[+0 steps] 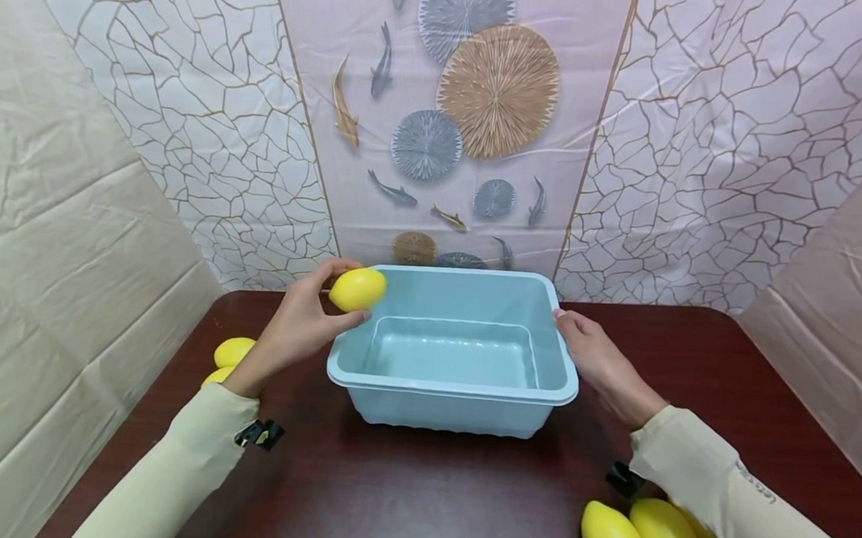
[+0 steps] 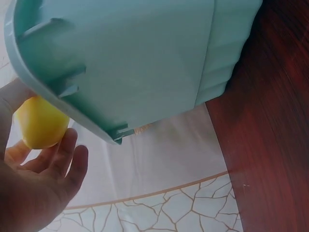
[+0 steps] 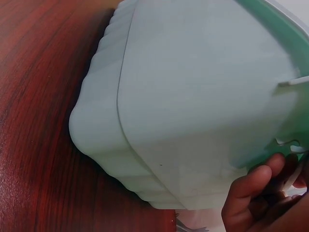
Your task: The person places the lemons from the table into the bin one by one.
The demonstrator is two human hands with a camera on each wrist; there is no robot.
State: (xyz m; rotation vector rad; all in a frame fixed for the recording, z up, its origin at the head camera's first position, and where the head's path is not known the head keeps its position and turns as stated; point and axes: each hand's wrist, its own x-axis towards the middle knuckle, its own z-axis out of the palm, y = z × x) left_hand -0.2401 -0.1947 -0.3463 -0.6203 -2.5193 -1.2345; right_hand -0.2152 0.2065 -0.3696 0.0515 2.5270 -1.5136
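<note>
A light blue plastic basin (image 1: 452, 398) stands on the dark red-brown table, and its inside shows no contents. At its left rim my left hand (image 1: 305, 312) pinches a yellow lemon (image 1: 359, 290) between thumb and fingers, just above the rim. In the left wrist view the lemon (image 2: 42, 123) is beside the basin's outer wall (image 2: 140, 58), with the fingers around it. My right hand (image 1: 592, 354) grips the right rim of the basin. Its fingers (image 3: 248, 186) curl under that rim in the right wrist view.
Two more lemons (image 1: 234, 352) lie at the left, partly behind my left forearm. Several lemons (image 1: 611, 528) sit at the near right beside my right sleeve. A patterned cloth (image 1: 422, 99) hangs behind the table (image 1: 428, 497).
</note>
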